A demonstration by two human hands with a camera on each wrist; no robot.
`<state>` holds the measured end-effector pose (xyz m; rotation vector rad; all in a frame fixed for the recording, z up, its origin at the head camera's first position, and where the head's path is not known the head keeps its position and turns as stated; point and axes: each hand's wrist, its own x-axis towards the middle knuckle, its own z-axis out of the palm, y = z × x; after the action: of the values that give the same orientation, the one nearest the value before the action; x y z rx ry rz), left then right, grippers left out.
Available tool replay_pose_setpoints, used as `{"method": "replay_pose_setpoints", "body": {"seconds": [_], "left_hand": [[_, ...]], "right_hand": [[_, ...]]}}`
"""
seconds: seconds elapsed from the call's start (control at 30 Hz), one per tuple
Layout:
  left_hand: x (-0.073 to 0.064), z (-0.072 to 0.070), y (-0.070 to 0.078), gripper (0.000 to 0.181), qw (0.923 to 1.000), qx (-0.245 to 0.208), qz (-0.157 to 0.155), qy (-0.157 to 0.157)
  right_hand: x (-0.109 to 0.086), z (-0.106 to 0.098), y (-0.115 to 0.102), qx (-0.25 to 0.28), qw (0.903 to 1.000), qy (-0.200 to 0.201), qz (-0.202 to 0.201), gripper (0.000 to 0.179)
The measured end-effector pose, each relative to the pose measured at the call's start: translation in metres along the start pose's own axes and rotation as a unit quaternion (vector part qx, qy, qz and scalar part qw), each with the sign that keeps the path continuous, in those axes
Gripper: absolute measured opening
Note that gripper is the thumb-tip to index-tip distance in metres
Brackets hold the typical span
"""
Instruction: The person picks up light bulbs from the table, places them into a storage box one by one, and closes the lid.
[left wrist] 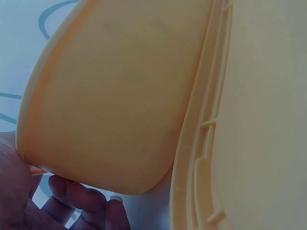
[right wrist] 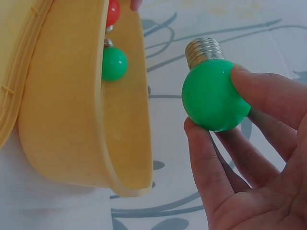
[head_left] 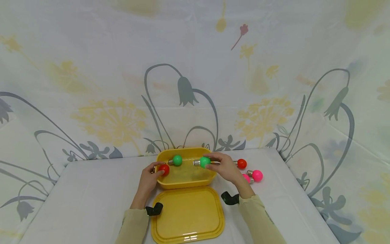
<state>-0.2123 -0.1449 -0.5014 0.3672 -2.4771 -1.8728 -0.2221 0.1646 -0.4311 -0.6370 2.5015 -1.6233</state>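
My right hand [head_left: 223, 166] pinches a green light bulb [right wrist: 211, 96] by its round globe between thumb and fingers. The bulb's silver screw base points left in the head view, and it is held over the right side of a yellow plastic box [head_left: 186, 185]. At the box's left end, my left hand [head_left: 148, 178] grips the wall, fingers curled round the rim. Inside the box, right beside that hand, lies a red light bulb [head_left: 165, 169]. Another green light bulb [head_left: 177, 160] rests near the back of the box.
Directly in front of the box lies a yellow lid [head_left: 188, 215]. To the right of the box, on the white cloth, are a red bulb [head_left: 242, 164] and two pink bulbs, one of them [head_left: 257, 175] farther right. A flower-patterned cloth backdrop [head_left: 189, 112] rises behind.
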Motion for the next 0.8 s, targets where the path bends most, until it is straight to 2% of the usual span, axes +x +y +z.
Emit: {"method": "replay_pose_setpoints", "body": {"seconds": [0.23,0.8], "left_hand": [[0.0,-0.001,0.0,0.031,0.9999,0.001,0.011,0.002],[0.0,0.0,-0.002,0.031,0.9999,0.002,0.01,0.001]], "right_hand": [[0.004,0.0,-0.004,0.003,1.0,-0.001,0.008,0.038],[0.013,0.001,-0.003,-0.011,0.9997,-0.005,0.02,0.038]]}}
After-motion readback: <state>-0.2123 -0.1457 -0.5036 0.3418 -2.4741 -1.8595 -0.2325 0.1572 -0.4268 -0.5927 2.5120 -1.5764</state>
